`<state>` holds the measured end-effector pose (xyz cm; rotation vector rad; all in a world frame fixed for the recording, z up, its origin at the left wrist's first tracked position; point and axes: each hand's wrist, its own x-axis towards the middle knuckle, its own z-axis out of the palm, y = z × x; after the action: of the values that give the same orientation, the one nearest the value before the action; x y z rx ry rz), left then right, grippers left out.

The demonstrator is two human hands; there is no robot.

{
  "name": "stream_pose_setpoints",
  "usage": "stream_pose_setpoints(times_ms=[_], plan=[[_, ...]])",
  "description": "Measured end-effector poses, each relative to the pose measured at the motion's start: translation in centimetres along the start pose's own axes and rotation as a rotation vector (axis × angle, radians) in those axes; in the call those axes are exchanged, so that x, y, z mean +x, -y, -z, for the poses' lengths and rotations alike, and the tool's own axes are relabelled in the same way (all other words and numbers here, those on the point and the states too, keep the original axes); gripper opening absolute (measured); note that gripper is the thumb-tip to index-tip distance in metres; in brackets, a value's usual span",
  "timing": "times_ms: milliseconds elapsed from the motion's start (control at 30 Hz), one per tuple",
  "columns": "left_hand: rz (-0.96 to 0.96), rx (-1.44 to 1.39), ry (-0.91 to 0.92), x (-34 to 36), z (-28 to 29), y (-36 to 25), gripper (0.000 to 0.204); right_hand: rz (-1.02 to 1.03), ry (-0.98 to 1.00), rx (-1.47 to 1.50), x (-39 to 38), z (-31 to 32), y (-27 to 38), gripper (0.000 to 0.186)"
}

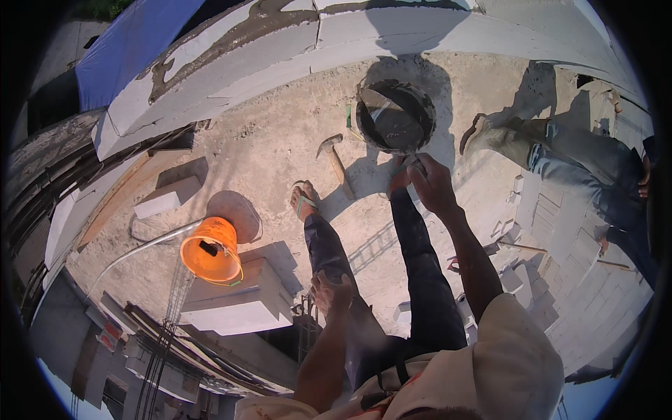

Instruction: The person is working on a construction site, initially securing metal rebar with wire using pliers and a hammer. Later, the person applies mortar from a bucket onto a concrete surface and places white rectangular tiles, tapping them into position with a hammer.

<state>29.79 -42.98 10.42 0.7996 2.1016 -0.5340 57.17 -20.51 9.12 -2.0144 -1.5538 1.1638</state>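
My right hand (pixel 432 183) is closed at the near rim of a black bucket (pixel 362 115) with wet grey mortar (pixel 402 127) inside. A short grey piece shows at its fingers, too small to name. My left hand (pixel 332 291) rests on my left knee, fingers apart and holding nothing. Between my left foot and the bucket, a hammer (pixel 337 165) with a wooden handle lies on the floor. An orange bucket (pixel 210 250) with a dark object inside stands to the left, beside a white block (pixel 241 297).
A low white block wall (pixel 238 66) curves along the far side, with mortar smeared on top. Another person's jeans-clad leg and boot (pixel 493 136) are at the right. A loose white block (pixel 166 197) lies at the left, near a pale hose (pixel 150 243). Several blocks (pixel 528 290) sit lower right.
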Motion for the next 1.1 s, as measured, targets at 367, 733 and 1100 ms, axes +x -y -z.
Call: stream_pose_setpoints(times_ms=[367, 733, 1100], plan=[[-0.05, 0.121, 0.032, 0.1, -1.4, -0.4, 0.072, -0.364, 0.037, -0.586, 15.2, -9.0, -23.6, 0.031], [-0.081, 0.153, 0.017, 0.4, -1.7, -1.6, 0.07, -0.157, 0.178, -0.051, 9.8, -5.1, -25.3, 0.04], [-0.206, 0.009, -0.04, -1.9, -0.4, -1.6, 0.073, 0.041, -0.196, 0.236, 0.4, 10.0, -0.4, 0.028]])
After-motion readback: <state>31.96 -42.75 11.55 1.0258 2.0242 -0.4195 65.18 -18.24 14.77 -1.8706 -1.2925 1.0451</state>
